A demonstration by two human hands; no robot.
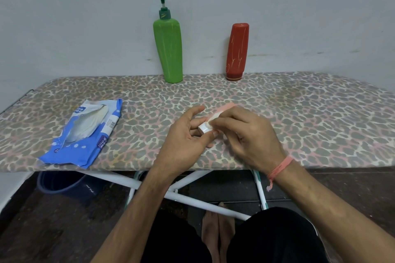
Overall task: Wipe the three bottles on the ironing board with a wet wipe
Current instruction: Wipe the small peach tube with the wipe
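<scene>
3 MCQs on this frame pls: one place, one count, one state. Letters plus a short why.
1. Where is the wet wipe pack?
A. left part of the ironing board
B. on the floor
C. beside the red bottle

2. How many bottles stand upright at the wall?
A. one
B. two
C. three

3. The pink tube is:
A. standing by the wall
B. held in both hands
C. inside the pack

Answers: 1 A, the pack lies left of the hands. 2 B, green pump bottle and red bottle only. 3 B, left hand and right hand both grip it.

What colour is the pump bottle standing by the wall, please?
The pump bottle is green, seen in the head view.
</scene>
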